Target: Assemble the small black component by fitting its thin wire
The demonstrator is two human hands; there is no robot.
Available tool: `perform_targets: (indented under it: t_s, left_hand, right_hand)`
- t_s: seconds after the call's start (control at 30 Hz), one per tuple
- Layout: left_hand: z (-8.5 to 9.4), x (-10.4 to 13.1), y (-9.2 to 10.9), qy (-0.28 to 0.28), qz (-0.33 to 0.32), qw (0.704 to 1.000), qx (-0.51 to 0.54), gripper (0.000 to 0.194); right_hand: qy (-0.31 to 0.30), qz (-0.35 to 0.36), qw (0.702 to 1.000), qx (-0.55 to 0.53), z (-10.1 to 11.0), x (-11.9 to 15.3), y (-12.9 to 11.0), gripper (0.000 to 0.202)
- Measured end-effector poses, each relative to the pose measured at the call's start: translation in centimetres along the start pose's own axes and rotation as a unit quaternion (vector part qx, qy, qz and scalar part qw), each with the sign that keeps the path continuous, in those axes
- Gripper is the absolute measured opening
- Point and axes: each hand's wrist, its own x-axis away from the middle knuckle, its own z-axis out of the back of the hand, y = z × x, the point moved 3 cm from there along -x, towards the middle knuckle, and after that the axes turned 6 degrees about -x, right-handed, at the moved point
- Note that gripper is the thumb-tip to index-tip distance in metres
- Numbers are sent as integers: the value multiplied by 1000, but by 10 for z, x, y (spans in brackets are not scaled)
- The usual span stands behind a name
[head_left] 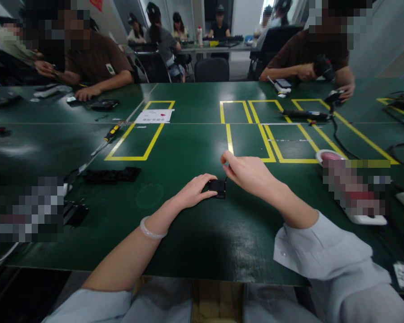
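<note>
A small black rectangular part (217, 188) lies on the green table (188, 242). My left hand (198, 190) grips it from the left, with the thumb along its near side and the fingers along its far side. Just above and to the right of the part is my right hand (244, 172), its fingertips pinched together. Something thin and dark shows below those fingertips, near the part's right edge; too small to make out.
Left are a long black part (111, 175), a yellow-black screwdriver (112, 132) and a paper sheet (155, 116). Right are a white-rimmed tray (368, 220) and a dark cylindrical tool (305, 115) with a cable. Two people work across the table.
</note>
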Motion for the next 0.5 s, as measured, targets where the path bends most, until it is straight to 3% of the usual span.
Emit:
perform_targets:
  t_s: [0.23, 0.5]
  left_hand:
    - [0, 0, -1, 5, -6, 1000, -2, 37]
    - [-1, 0, -2, 1, 1, 1000, -1, 39]
  right_hand:
    - [30, 16, 999, -28, 0, 2, 0, 21]
    - [7, 12, 999, -31, 3, 1, -1, 26]
